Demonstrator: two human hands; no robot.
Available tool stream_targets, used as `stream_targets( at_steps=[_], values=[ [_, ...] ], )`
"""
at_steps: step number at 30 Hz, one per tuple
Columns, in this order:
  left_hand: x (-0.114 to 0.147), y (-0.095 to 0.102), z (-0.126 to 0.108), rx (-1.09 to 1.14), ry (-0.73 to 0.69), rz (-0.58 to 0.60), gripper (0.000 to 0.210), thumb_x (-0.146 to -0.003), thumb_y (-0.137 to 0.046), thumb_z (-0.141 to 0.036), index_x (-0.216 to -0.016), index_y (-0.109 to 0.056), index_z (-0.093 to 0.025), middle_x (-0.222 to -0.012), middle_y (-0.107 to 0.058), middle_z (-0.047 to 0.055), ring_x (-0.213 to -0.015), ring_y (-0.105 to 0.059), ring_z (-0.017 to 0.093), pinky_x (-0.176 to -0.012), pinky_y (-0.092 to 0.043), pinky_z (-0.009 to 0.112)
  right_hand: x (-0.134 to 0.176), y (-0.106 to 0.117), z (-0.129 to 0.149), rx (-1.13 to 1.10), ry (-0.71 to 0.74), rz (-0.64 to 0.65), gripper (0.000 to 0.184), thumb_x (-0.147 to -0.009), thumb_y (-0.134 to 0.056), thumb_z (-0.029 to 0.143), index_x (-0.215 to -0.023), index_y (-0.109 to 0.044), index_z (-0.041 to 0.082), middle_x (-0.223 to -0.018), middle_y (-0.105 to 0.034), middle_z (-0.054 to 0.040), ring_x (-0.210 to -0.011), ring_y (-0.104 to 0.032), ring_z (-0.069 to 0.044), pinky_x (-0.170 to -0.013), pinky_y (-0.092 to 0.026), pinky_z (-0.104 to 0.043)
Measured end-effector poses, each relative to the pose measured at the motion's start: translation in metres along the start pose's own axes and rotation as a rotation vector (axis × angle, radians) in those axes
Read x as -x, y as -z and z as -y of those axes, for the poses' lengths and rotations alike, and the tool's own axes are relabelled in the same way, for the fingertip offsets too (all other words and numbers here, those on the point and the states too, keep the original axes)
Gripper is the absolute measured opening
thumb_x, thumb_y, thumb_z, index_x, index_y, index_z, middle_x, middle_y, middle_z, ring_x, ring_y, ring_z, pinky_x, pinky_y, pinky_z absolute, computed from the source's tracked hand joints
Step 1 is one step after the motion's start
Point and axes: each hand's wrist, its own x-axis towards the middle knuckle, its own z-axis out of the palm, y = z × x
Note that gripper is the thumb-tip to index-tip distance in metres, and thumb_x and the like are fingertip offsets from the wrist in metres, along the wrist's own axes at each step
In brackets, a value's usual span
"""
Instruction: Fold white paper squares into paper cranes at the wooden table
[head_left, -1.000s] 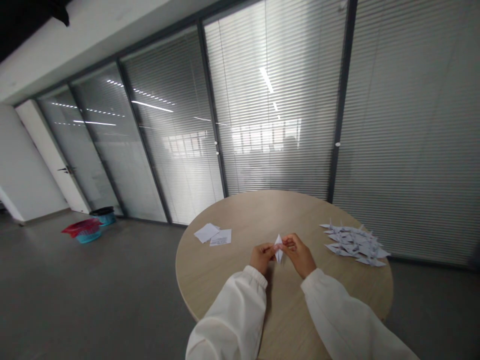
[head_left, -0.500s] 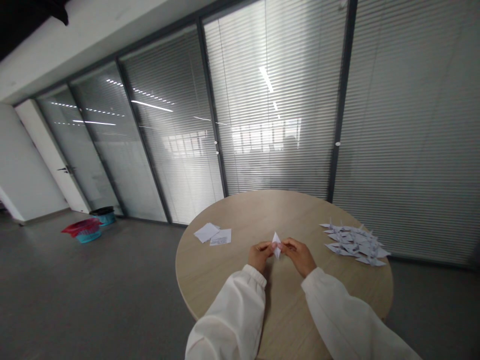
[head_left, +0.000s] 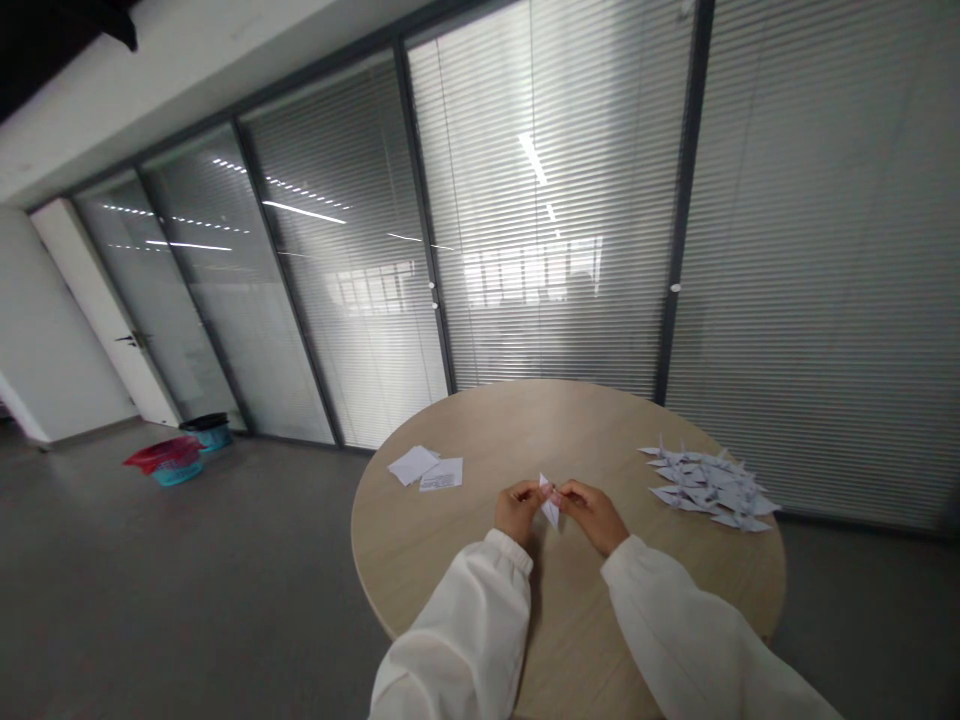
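Observation:
A small white folded paper (head_left: 550, 512), a narrow diamond shape, is held just over the round wooden table (head_left: 555, 425). My left hand (head_left: 519, 510) pinches its left side between thumb and fingers. From the other side, my right hand (head_left: 592, 512) grips it with thumb and fingertips close to the left thumb. The fingertips cover the paper's middle; its upper and lower points stick out, tilted. Folded paper cranes (head_left: 709, 485) lie heaped to the right of my right hand. Loose paper sheets (head_left: 414, 465) rest on the table's left side, one bearing print.
A glass partition with blinds (head_left: 555, 200) runs behind the table. On the floor at left stand a blue bin with a red liner (head_left: 176, 468) and another blue bin with a black liner (head_left: 210, 432). A white door (head_left: 105, 310) is at far left.
The folded paper has tilted from upright, its top point now leaning left and sitting lower. My fingers have shifted slightly on it; the cranes and sheets have stayed put.

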Motion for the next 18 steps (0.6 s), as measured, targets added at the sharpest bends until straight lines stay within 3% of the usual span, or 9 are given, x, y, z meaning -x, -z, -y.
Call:
stream_targets(
  at_steps=[4, 9, 18],
  values=[
    [-0.0004, 0.0009, 0.0001, 0.039, 0.012, -0.009, 0.031, -0.053, -0.071, -0.040, -0.067, -0.070, -0.012, -0.060, -0.063, 0.003, -0.058, -0.054, 0.014, -0.059, -0.041, 0.025, -0.0011, -0.0027, -0.0031, -0.049, -0.040, 0.058, 0.028, -0.072, -0.054, 0.043, -0.076, -0.063, 0.017, -0.071, -0.064, -0.0004, -0.068, -0.057, -0.015, -0.064, -0.043, -0.024],
    [-0.0009, -0.0010, 0.0003, 0.078, 0.010, 0.026, 0.032, -0.053, -0.072, -0.040, -0.069, -0.069, -0.012, -0.068, -0.066, 0.006, -0.062, -0.056, 0.015, -0.062, -0.042, 0.026, -0.0002, -0.0037, -0.0022, 0.036, -0.042, 0.063, 0.032, -0.073, -0.050, 0.045, -0.064, -0.062, 0.016, -0.058, -0.057, 0.0028, -0.056, -0.050, -0.012, -0.055, -0.039, -0.021],
    [-0.0015, -0.0007, 0.0013, 0.036, 0.007, -0.026, 0.026, -0.053, -0.072, -0.037, -0.059, -0.066, -0.012, -0.053, -0.059, 0.000, -0.050, -0.050, 0.010, -0.051, -0.037, 0.021, 0.0012, -0.0046, -0.0045, 0.044, -0.040, 0.091, 0.029, -0.073, -0.051, 0.042, -0.063, -0.060, 0.016, -0.058, -0.056, 0.0018, -0.057, -0.050, -0.012, -0.056, -0.039, -0.021]
  ],
)
